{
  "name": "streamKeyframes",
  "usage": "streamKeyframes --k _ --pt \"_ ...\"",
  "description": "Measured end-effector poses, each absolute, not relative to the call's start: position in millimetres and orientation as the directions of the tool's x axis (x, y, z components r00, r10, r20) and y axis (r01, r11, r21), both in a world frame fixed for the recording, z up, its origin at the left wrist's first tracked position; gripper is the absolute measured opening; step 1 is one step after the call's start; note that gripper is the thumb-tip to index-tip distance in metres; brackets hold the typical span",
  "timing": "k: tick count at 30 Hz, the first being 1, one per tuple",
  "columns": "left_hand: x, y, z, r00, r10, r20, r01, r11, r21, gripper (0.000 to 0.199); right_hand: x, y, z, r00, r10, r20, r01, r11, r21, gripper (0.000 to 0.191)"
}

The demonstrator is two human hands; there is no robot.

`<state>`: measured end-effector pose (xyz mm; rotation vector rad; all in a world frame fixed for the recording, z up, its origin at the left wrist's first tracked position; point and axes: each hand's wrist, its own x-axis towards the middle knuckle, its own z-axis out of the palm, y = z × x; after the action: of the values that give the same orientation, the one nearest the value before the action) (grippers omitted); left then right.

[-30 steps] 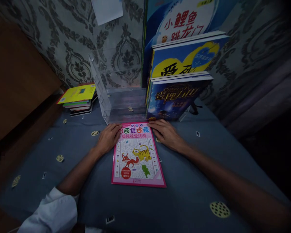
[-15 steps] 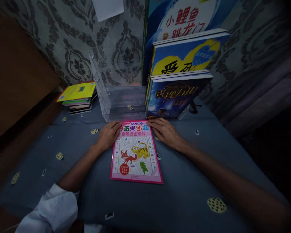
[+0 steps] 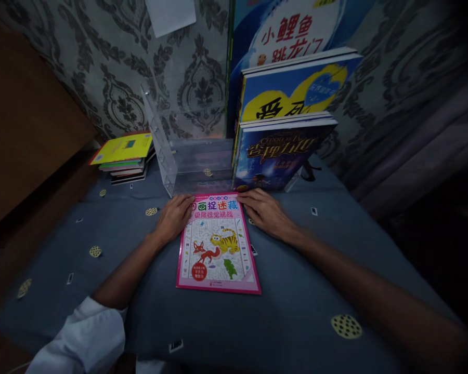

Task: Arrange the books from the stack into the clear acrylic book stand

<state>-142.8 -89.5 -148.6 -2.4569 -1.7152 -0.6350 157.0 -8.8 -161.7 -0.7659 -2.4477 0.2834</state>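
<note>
White sleeve bunches on the left arm, well in front of the clear rack. Left of the rack lies a stack of books, a yellow one on top. Just before the rack's left front corner is the left hand, palm down, fingers close together and slightly bent, tips at the upper left corner of the pink book. That book lies flat on the grey cloth, directly in front of the rack (a red fox and a striped cat are on its cover). Nearer the rack's right side, the right hand reaches its lightly bent, closed-up fingers to the upper right corner. Both thumbs are poorly seen, so I cannot tell whether either hand grips or merely rests. Upright books fill the rack's right half.
</note>
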Motion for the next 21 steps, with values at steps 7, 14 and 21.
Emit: streamKeyframes --k 7,14,21 --pt "-143.4 -89.0 -149.9 0.307 0.855 0.418 0.9 -0.404 0.165 0.03 156.6 -6.2 -165.1 -0.676 0.541 0.501 0.433 0.841 -0.324 0.035" --pt "-145.6 -87.6 -153.9 0.301 0.855 0.422 0.902 -0.399 0.166 0.031 156.7 -4.4 -168.3 -0.688 0.522 0.504 0.443 0.852 -0.279 0.036" --pt "-141.7 -89.3 -145.4 0.292 0.889 0.354 0.934 -0.345 0.095 0.031 155.5 -5.5 -165.9 -0.693 0.534 0.484 0.47 0.844 -0.257 0.034"
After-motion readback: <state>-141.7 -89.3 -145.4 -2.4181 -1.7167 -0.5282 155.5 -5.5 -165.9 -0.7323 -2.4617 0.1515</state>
